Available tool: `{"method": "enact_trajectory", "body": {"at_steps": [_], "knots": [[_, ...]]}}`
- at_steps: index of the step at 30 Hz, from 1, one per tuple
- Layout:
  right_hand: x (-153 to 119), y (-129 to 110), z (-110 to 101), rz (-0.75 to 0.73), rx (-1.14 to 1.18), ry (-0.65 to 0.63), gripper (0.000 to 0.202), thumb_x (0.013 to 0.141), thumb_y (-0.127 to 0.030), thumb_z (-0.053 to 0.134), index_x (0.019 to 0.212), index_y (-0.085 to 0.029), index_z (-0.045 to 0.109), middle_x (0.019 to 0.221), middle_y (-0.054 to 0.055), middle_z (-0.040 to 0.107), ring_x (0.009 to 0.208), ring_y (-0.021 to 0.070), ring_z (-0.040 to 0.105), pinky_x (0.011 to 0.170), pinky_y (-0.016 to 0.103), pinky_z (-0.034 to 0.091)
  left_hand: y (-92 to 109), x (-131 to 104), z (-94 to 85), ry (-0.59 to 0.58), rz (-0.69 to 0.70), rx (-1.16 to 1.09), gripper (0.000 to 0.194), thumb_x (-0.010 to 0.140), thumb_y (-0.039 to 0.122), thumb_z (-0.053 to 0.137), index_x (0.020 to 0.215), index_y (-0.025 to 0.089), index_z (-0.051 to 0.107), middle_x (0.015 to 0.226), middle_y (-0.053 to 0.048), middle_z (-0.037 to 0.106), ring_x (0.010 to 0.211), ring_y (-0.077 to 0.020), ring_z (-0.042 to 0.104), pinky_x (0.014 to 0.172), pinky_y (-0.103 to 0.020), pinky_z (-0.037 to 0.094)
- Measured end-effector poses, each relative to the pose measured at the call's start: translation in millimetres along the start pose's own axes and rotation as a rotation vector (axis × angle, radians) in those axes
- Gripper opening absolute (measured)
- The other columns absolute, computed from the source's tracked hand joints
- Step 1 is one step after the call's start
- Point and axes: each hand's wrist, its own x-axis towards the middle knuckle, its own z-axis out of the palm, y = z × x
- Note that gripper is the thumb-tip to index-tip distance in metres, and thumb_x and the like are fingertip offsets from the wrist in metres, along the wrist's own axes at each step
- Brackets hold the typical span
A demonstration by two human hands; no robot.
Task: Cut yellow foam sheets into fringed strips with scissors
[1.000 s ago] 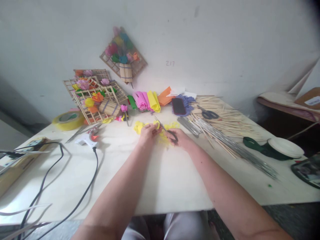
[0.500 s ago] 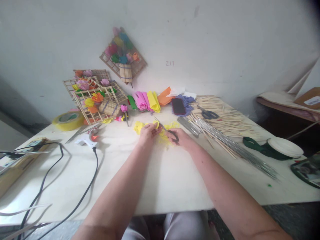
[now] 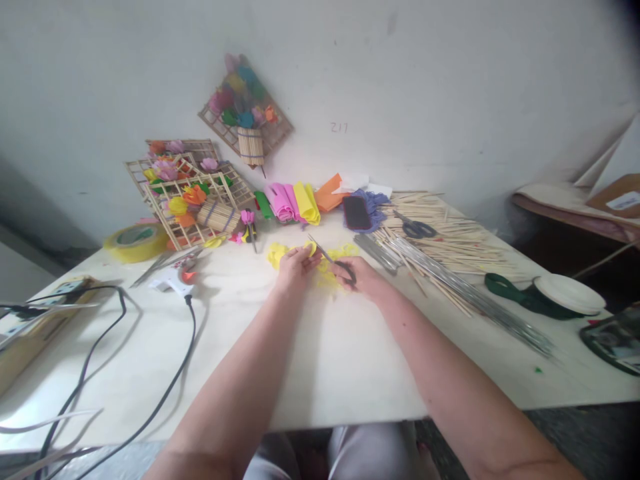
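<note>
Between the fingers of my left hand is a small piece of yellow crepe paper. My right hand grips dark-handled scissors, whose blades point up and left, close beside that piece. Whether the blades touch the paper I cannot tell. A heap of yellow paper pieces lies just left of my left hand, partly covered by it. Yellow paper scraps are scattered on the table under and behind the scissors.
Behind my hands lie rolled crepe paper and a phone. Wooden sticks, metal wires and other scissors spread to the right. Left are a glue gun, tape roll, black cord and flower lattices.
My hands and the scissors stay almost in place. The yellow piece in my left fingers shows slightly less and sits a little further left.
</note>
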Motion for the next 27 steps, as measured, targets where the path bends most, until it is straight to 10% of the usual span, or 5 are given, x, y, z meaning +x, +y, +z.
{"method": "enact_trajectory", "body": {"at_steps": [27], "knots": [[9, 12, -9, 0.071, 0.077, -0.036, 0.028, 0.066, -0.042, 0.061, 0.068, -0.016, 0.051, 0.045, -0.005, 0.048, 0.032, 0.0051, 0.039, 0.03, 0.018, 0.025, -1, -3, 1.8, -0.011, -0.006, 0.081, 0.025, 0.056, 0.029, 0.073, 0.064, 0.013, 0.055, 0.064, -0.006, 0.064, 0.057, -0.0134, 0.061, 0.063, -0.027, 0.049]]}}
